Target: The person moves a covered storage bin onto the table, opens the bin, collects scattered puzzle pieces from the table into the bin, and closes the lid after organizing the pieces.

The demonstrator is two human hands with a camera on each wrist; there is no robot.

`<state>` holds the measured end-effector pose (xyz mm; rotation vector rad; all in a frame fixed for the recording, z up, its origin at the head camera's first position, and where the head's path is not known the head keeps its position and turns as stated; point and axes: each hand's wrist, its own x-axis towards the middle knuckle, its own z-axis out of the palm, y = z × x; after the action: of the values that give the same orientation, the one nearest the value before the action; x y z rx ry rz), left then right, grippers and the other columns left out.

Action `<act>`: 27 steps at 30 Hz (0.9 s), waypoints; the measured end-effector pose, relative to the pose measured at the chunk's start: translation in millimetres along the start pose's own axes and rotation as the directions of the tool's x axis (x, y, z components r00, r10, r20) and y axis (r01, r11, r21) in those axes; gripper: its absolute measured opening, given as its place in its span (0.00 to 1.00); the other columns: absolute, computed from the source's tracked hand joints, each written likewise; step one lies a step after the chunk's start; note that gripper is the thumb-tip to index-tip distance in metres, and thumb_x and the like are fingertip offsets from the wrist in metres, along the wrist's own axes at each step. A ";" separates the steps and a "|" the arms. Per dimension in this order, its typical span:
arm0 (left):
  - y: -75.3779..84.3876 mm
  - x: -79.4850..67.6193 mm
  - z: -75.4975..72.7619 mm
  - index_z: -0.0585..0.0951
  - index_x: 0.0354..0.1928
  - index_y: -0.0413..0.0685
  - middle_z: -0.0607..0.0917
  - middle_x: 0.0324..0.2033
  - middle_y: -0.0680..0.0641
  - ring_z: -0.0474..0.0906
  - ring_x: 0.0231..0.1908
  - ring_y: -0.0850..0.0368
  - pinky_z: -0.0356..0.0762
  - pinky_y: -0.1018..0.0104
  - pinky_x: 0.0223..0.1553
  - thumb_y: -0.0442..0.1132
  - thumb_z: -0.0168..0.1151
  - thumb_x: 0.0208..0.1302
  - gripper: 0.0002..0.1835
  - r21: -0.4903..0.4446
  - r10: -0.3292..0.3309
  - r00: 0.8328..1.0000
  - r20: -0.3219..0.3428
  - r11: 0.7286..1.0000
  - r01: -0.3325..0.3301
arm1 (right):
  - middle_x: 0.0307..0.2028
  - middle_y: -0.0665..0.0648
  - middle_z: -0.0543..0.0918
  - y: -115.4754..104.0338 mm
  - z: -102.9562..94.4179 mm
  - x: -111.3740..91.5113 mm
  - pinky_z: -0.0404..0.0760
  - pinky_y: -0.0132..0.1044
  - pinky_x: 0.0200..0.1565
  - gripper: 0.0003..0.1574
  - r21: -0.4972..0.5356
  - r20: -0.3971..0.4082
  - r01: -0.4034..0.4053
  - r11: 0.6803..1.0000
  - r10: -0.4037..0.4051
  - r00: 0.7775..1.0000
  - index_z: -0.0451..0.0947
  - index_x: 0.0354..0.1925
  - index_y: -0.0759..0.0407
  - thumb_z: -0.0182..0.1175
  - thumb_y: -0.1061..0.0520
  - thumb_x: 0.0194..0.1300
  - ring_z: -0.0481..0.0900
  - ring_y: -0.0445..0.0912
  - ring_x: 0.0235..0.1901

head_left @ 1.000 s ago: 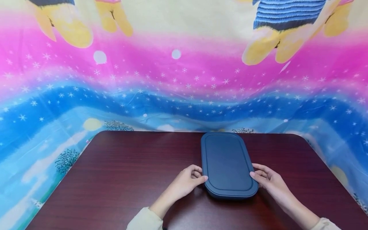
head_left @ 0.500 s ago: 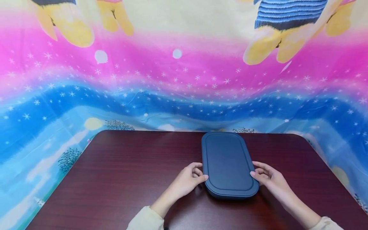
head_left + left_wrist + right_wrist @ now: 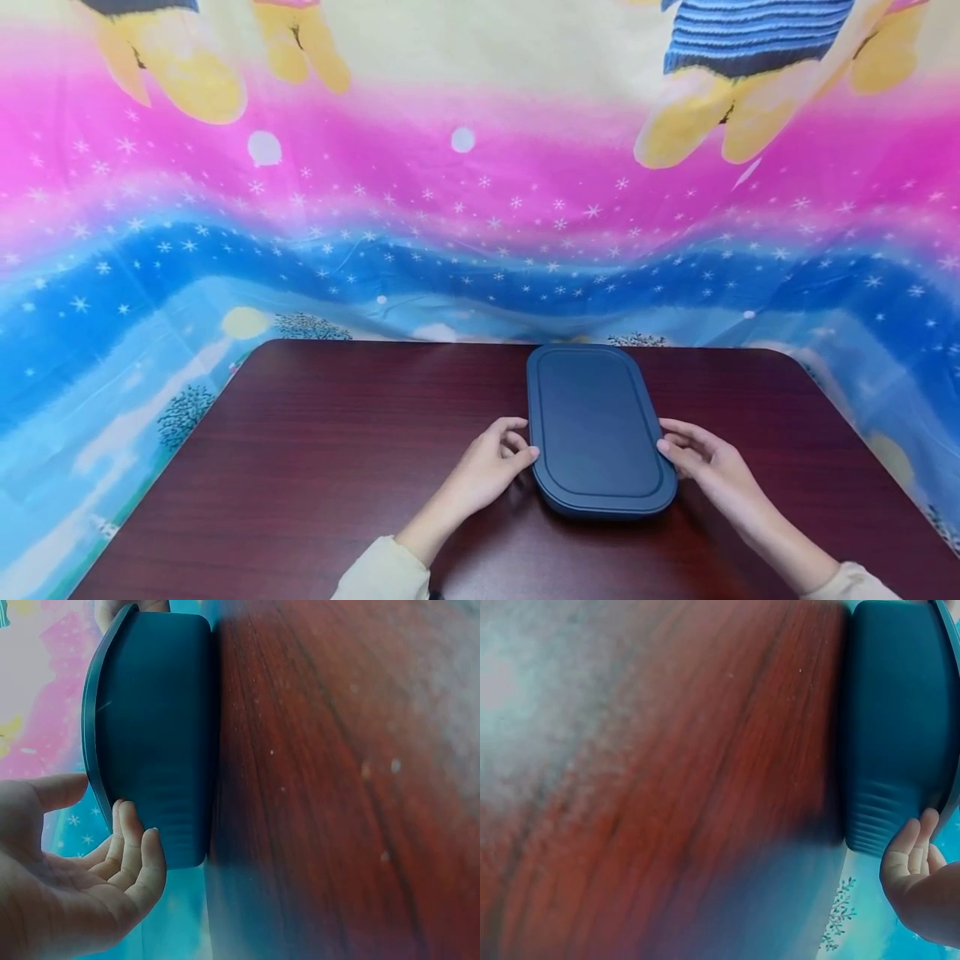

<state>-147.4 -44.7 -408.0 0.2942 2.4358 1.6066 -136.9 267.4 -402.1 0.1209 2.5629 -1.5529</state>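
Note:
A dark blue-grey storage box (image 3: 157,690) with rounded corners stands on the table, its lid (image 3: 596,417) seated on top. At the lid's left edge is my left hand (image 3: 487,467), thumb tip against the rim and curled fingers beneath it along the ribbed side wall. My right hand (image 3: 708,471) mirrors it on the right edge, with the thumb at the rim and the fingers bent under it. Seen from the right wrist, two fingertips (image 3: 928,817) lie just below the lid's overhang. The lid hides what the box contains.
The dark red wood-grain table (image 3: 360,417) extends on both sides of the box and toward me. A colourful printed cloth (image 3: 450,208) hangs behind the table's far edge and along its sides.
Both hands have slid slightly away from me along the lid's edges. Each thumb has shifted from the lid's top toward its outer rim. The box has stayed in place.

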 end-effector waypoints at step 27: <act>-4.1 34.5 -4.9 0.71 0.67 0.44 0.82 0.51 0.49 0.78 0.44 0.56 0.78 0.59 0.42 0.45 0.63 0.69 0.28 0.015 0.034 0.998 -0.051 0.999 -0.034 | 0.54 0.65 0.78 -8.0 -0.3 30.6 0.81 0.37 0.42 0.36 -0.089 -0.077 0.125 0.988 -0.132 0.988 0.67 0.69 0.63 0.55 0.42 0.74 0.79 0.37 0.38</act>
<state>-182.0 -41.0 -412.0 0.3020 2.4938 1.6314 -168.2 263.8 -399.9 0.0110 2.7459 -1.5082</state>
